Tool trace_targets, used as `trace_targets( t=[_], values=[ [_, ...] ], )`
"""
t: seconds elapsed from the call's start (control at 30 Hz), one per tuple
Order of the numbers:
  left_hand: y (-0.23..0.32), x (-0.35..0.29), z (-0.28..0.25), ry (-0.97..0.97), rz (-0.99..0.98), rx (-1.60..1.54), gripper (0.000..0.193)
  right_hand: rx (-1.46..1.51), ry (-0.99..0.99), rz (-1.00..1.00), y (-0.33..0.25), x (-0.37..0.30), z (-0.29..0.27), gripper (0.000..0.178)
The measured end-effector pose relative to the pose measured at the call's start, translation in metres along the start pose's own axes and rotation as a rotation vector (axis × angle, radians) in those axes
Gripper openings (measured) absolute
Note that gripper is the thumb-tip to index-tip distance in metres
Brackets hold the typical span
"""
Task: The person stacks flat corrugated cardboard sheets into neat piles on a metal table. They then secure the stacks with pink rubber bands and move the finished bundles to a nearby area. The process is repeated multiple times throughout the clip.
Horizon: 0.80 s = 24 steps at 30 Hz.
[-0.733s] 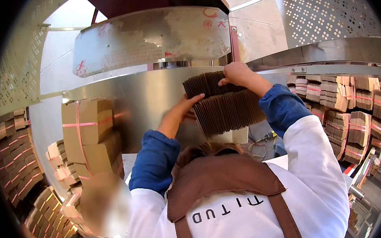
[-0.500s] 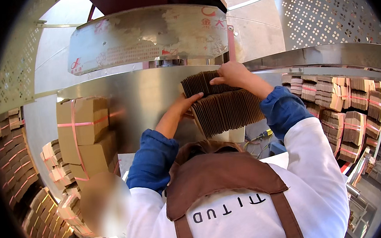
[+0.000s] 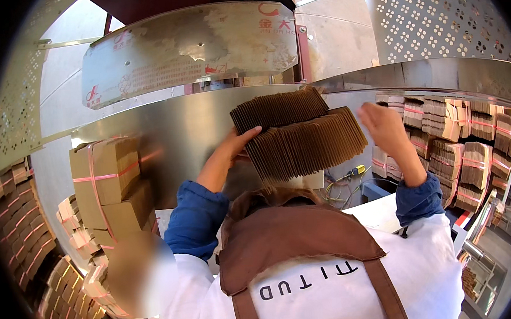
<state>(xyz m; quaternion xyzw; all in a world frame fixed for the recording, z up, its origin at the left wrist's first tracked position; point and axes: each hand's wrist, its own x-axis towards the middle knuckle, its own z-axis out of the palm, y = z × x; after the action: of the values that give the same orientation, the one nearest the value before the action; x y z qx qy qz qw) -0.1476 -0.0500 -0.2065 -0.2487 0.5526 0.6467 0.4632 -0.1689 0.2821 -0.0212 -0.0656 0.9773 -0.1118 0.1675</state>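
A long stack of folded brown cardboard pieces [image 3: 308, 147], set on edge in two rows, lies slanting over the front of the metal table [image 3: 188, 123]. At its left end my left hand [image 3: 236, 144] grips it, thumb on the face, other fingers mostly hidden behind the pieces. My right hand [image 3: 385, 129] is off the stack, just past its right end. Its fingers are curled and blurred, partly turned from sight, so their grip cannot be made out.
Strapped brown cardboard bundles [image 3: 105, 176] stand to the left. More tied bundles [image 3: 472, 168] are piled on the right. Beyond the table is a machine with a worn metal panel [image 3: 189, 51]. Cables with a yellow connector [image 3: 357, 171] hang below the stack's right end.
My right hand has left the top of the stack and moved right, beyond its end. The stack has shifted slightly left with my left hand, and its right end now shows.
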Motion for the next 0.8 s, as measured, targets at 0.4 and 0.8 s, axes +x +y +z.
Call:
trace_targets(
  t=[0.4, 0.8],
  values=[
    [-0.015, 0.011, -0.015, -0.005, -0.035, -0.056, 0.07, 0.821, -0.425, -0.136, 0.112, 0.072, 0.224, 0.049],
    [-0.061, -0.031, -0.075, 0.238, 0.588, 0.446, 0.122, 0.889, -0.019, -0.036, -0.004, 0.021, 0.198, 0.059]
  ],
)
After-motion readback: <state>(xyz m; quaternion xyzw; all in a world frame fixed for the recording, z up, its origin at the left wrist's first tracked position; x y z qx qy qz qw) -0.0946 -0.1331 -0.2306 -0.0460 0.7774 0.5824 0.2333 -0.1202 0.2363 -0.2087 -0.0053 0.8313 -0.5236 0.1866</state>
